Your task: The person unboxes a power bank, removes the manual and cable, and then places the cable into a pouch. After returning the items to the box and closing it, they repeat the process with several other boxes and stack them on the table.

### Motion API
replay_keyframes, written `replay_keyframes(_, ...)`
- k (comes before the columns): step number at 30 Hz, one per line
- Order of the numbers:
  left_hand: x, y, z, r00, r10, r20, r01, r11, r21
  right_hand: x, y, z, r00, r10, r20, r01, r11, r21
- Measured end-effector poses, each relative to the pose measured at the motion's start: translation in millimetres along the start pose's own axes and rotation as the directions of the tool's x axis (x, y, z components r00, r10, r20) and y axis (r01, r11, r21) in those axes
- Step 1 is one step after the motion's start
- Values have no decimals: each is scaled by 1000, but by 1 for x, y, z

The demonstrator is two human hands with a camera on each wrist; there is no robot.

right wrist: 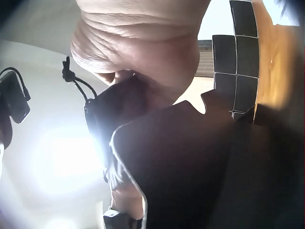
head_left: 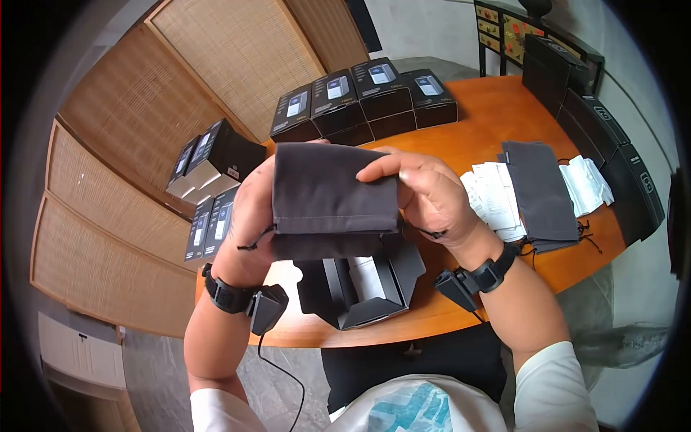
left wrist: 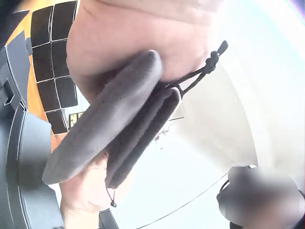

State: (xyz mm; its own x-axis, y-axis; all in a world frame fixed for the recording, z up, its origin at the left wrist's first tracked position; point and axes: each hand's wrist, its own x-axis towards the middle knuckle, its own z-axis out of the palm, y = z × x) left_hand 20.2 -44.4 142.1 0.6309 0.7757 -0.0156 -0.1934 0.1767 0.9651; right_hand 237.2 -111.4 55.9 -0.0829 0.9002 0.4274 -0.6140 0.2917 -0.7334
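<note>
Both hands hold a dark grey drawstring pouch (head_left: pixel 335 183) up in front of the body, folded over so a lower flap shows beneath its stitched edge. My left hand (head_left: pixel 252 198) grips the pouch's left side, its fingers mostly hidden behind the cloth. On the opposite side my right hand (head_left: pixel 437 194) pinches the pouch, index finger along the front. Black cord ends stick out at both sides. Seen edge-on in the left wrist view, the folded pouch (left wrist: pixel 102 121) looks thick. Below it an open black box (head_left: pixel 374 314) stands on the table, with a white piece (head_left: pixel 367 279) inside.
Several black product boxes (head_left: pixel 363 101) line the table's back edge, with further boxes (head_left: pixel 212 158) stacked at left. On the right lie white paper leaflets (head_left: pixel 491 198), a pile of grey pouches (head_left: pixel 543 191) and white plastic bags (head_left: pixel 586 181). Black boxes (head_left: pixel 608 129) stand along the right edge.
</note>
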Motion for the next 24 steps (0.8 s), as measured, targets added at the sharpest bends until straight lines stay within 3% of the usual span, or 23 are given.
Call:
replay_keyframes(1,0,0,0,997,-68,-44,63,991,-119,0,1,0,1000,-18,-24,16,999,-49)
replay_keyframes(4,3,-8,-21,974,-113,197,138,983,-118,8,25,-5,962,-265,-64,209,868,-450)
replay_keyframes(7,-2,-18,-25,993,-97,63,68,928,367,11,30,-5,912,-407,-48,283,709,-646)
replay_keyframes(8,0,-22,-28,998,-62,-19,62,835,546,10,30,-1,921,-380,-88,260,766,-588)
replay_keyframes(11,1,-26,-25,990,107,-87,-38,816,576,9,30,9,948,-277,-158,181,875,-449)
replay_keyframes(13,2,-23,-30,973,210,-97,-100,760,643,8,27,11,968,-205,-148,123,893,-432)
replay_keyframes(15,1,-18,-27,947,301,-114,-127,673,728,5,18,3,996,-51,-66,6,829,-560)
replay_keyframes(16,0,-16,-26,944,318,-92,-163,687,708,4,14,0,999,31,-33,-45,782,-621)
replay_keyframes(18,-2,-15,-27,935,351,-50,-231,709,666,4,17,1,998,-40,-42,5,783,-622)
replay_keyframes(19,-2,-20,-28,942,335,-25,-298,866,401,4,19,2,996,-75,-46,30,783,-621)
replay_keyframes(20,-1,-23,-27,946,323,11,-310,898,312,5,22,2,991,-120,-66,59,808,-586)
replay_keyframes(22,-1,-27,-24,950,301,89,-310,942,128,5,29,2,971,-208,-117,120,849,-515)
replay_keyframes(24,-4,-38,-26,971,205,126,-220,968,121,4,29,0,986,-137,-97,81,896,-437)
